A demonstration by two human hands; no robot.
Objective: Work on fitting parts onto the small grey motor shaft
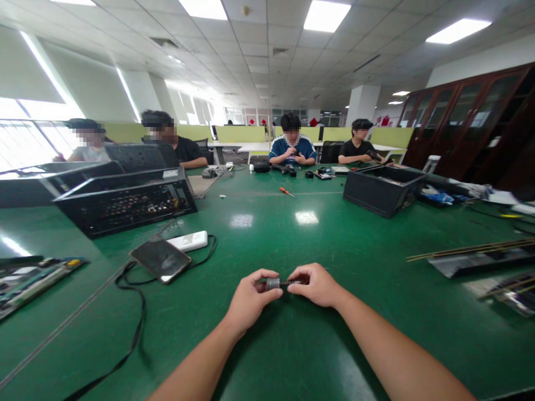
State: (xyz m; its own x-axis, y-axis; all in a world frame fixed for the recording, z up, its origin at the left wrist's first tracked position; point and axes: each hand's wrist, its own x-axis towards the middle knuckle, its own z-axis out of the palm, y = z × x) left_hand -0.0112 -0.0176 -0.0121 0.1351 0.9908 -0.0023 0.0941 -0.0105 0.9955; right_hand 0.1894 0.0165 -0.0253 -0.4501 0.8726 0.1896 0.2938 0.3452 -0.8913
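Over the green table (267,239), near the middle of the view, my left hand (249,298) grips a small grey metal cylinder (273,283) between thumb and fingers. A thin dark threaded or coiled shaft (285,283) extends from the cylinder toward the right. My right hand (314,285) pinches the far end of this shaft, its fingertips close to those of my left hand. The fingers partly cover both ends, so whether the cylinder and shaft are one piece cannot be told.
Left of my hands lie a dark phone (161,259), a white power bank (189,241) and a black strap (140,328). Black computer cases (129,203) (378,192) stand farther back. An orange screwdriver (285,191) lies mid-table. Metal strips (472,259) are at right. Several people sit opposite.
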